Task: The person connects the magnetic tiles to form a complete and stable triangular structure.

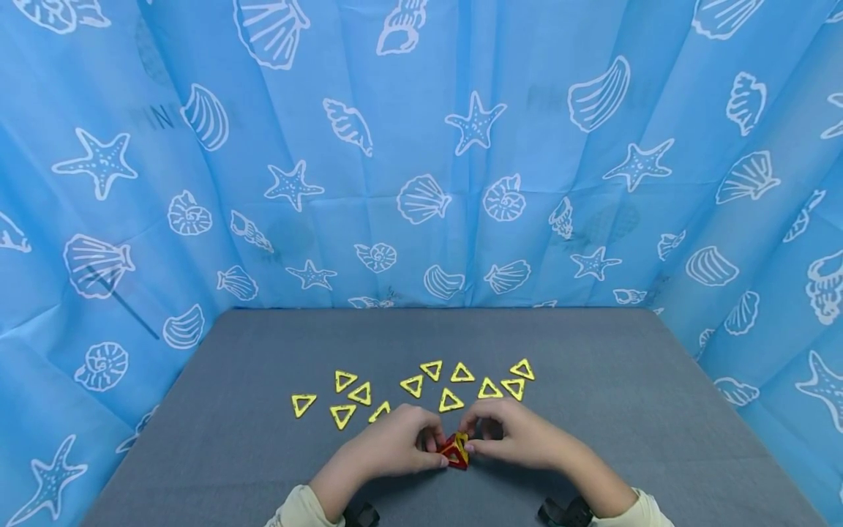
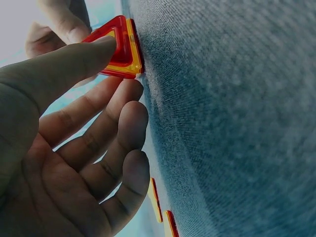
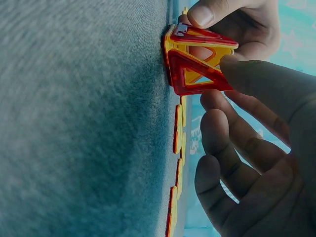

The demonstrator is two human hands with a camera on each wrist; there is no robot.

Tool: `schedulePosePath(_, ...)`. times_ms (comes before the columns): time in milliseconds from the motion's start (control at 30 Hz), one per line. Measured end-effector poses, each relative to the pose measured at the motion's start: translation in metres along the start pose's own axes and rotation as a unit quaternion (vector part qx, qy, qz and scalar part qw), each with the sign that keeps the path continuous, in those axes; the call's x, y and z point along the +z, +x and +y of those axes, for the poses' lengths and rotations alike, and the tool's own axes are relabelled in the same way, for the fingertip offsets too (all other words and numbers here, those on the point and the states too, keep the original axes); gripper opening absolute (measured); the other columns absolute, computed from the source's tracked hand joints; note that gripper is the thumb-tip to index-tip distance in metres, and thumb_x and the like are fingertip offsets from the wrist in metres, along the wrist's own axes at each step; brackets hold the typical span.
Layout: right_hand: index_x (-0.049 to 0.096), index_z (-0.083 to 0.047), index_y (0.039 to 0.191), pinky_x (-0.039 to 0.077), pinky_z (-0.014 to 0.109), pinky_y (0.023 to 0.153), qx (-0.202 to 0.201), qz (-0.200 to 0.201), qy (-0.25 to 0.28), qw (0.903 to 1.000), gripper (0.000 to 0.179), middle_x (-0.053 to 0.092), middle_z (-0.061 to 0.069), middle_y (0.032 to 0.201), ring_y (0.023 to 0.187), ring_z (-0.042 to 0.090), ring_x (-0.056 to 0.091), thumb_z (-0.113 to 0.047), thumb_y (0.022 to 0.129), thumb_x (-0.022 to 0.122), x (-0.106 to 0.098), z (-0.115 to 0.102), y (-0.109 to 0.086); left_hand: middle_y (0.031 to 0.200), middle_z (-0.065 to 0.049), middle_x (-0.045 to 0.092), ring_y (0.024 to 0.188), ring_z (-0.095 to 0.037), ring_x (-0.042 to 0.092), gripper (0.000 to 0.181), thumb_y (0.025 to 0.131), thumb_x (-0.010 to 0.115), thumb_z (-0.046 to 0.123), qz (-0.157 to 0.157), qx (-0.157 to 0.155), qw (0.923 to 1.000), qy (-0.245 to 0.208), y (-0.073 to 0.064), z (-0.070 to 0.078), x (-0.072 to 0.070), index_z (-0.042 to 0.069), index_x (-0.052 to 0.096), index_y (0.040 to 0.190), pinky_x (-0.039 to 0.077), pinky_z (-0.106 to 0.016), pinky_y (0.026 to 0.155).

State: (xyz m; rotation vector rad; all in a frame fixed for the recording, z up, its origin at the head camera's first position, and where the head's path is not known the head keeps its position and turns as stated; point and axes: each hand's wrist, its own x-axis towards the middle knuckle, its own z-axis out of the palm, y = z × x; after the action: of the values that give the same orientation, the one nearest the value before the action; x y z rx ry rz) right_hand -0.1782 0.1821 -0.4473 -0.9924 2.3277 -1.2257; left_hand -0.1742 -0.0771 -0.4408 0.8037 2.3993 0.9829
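Low over the front middle of the grey table, both hands are on a small pyramid-like build of red and yellow triangular magnetic tiles (image 1: 454,455). My left hand (image 1: 395,441) pinches its left side; in the left wrist view the thumb lies flat along a red-edged tile (image 2: 121,25), the other fingers loosely bent below. From the right, my right hand (image 1: 520,437) pinches the build between thumb and fingertips. The right wrist view shows red triangle frames (image 3: 178,69) leaning together, with a yellow one behind, and the base edge against the cloth.
Beyond the hands, several loose yellow triangular tiles (image 1: 462,379) lie flat, spread from left to right; one is partly covered by the left hand. A blue curtain with white shells (image 1: 421,241) surrounds the table (image 1: 593,344) at the back and sides.
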Motion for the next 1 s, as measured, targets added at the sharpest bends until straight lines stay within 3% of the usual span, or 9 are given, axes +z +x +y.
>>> schedulePosePath(467, 0.074, -0.015, 0.114, 0.057, 0.026, 0.074, -0.025, 0.006, -0.010, 0.9996, 0.015, 0.075, -0.001, 0.103, 0.083, 0.004, 0.064, -0.019, 0.099, 0.076, 0.0035, 0.0013, 0.0012, 0.075, 0.013, 0.065, 0.063, -0.002, 0.057, 0.012, 0.092, 0.085, 0.022, 0.005, 0.005, 1.0000, -0.003, 0.0008, -0.0010, 0.0013, 0.017, 0.075, 0.094, 0.048, -0.020, 0.060)
schedulePosePath(733, 0.075, -0.017, 0.112, 0.056, 0.025, 0.073, -0.012, 0.003, -0.015, 0.9998, 0.013, 0.073, -0.008, 0.100, 0.082, 0.003, 0.064, -0.020, 0.099, 0.076, 0.0068, -0.0009, 0.0012, 0.075, 0.013, 0.065, 0.063, -0.001, 0.058, 0.011, 0.092, 0.085, 0.022, 0.005, 0.008, 0.9999, 0.000, 0.0016, -0.0024, 0.0017, 0.017, 0.075, 0.094, 0.048, -0.020, 0.060)
schedulePosePath(1000, 0.074, -0.017, 0.114, 0.056, 0.024, 0.074, -0.003, -0.002, -0.010, 0.9999, 0.014, 0.073, -0.006, 0.102, 0.083, 0.002, 0.063, -0.020, 0.100, 0.075, 0.0072, -0.0011, 0.0013, 0.075, 0.013, 0.066, 0.063, -0.002, 0.059, 0.011, 0.091, 0.085, 0.022, 0.003, 0.007, 1.0000, -0.005, 0.0030, -0.0041, 0.0017, 0.017, 0.074, 0.093, 0.049, -0.021, 0.060)
